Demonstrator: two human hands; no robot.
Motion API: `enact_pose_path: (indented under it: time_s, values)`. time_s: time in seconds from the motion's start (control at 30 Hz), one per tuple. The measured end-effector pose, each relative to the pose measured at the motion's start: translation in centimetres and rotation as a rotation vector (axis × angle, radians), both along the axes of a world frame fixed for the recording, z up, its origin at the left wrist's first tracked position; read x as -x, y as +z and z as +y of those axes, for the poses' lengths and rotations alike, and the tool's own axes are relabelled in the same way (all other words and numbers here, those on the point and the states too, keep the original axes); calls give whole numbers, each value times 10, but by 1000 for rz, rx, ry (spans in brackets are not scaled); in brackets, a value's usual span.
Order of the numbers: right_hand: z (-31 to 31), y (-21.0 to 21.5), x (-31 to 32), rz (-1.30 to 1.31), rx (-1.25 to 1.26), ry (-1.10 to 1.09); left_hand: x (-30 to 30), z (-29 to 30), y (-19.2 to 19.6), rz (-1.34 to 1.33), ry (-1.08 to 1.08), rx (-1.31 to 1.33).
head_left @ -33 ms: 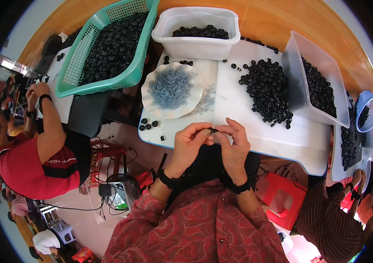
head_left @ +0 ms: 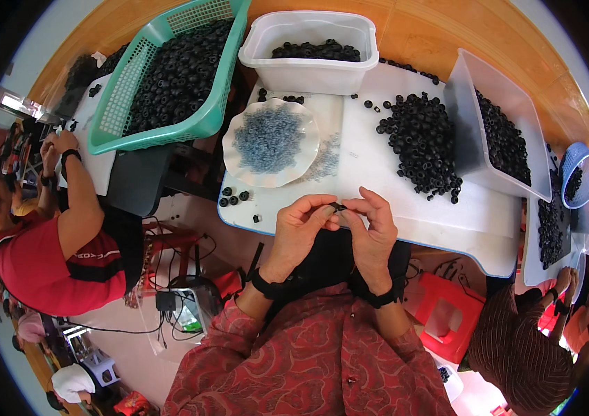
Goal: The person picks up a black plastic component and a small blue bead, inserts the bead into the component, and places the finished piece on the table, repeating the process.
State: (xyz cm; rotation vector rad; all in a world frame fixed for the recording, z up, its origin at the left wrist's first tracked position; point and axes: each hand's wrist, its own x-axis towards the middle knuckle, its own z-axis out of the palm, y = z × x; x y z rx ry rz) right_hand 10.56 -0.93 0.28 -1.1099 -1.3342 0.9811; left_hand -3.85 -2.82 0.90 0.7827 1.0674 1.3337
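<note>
Fingertips of our left hand [head_left: 298, 232] and right hand [head_left: 372, 239] came together over the near edge of the white table [head_left: 371, 177], where we held a small black piece [head_left: 337, 206]; thumb and finger of each hand were pinched in on it with hardly any gap, and they covered so much that we could not tell its full shape. Another finger of our right hand stood raised. Just beyond our left hand, a wavy-rimmed white plate [head_left: 239, 168] bore a mound of bluish-grey bits [head_left: 267, 139], more of which lay scattered beside it. Near the table's left corner we had several loose black parts [head_left: 233, 197]. To the right, a heap of black parts [head_left: 420, 142] spread next to a translucent bin [head_left: 471, 135], while a white tub [head_left: 308, 78] stood behind the plate and a green basket [head_left: 228, 80] to its left, all three holding similar parts
</note>
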Motion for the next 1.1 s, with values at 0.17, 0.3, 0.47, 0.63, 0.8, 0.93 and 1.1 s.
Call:
enact_pose_path:
  time_s: [0.17,0.3,0.47,0.63,0.8,0.93,1.1]
  values:
    - [-9,19,-12,158,44,37,-8,-1,10,-134,-58,-8]
    - [-14,31,-18,237,54,53,-15,-3,22,-320,-82,9]
    - [-18,40,-24,271,51,44,-18,-3,14,-584,-140,60]
    - [-18,41,-29,228,47,21,-24,-3,12,-772,-160,126]
    - [-19,42,-31,215,38,32,-26,-3,10,-725,-147,99]
    - [-6,21,-39,162,21,-33,-25,-2,13,-619,-142,77]
    - [11,-1,-47,-292,-109,-143,-22,-5,10,-564,-153,87]
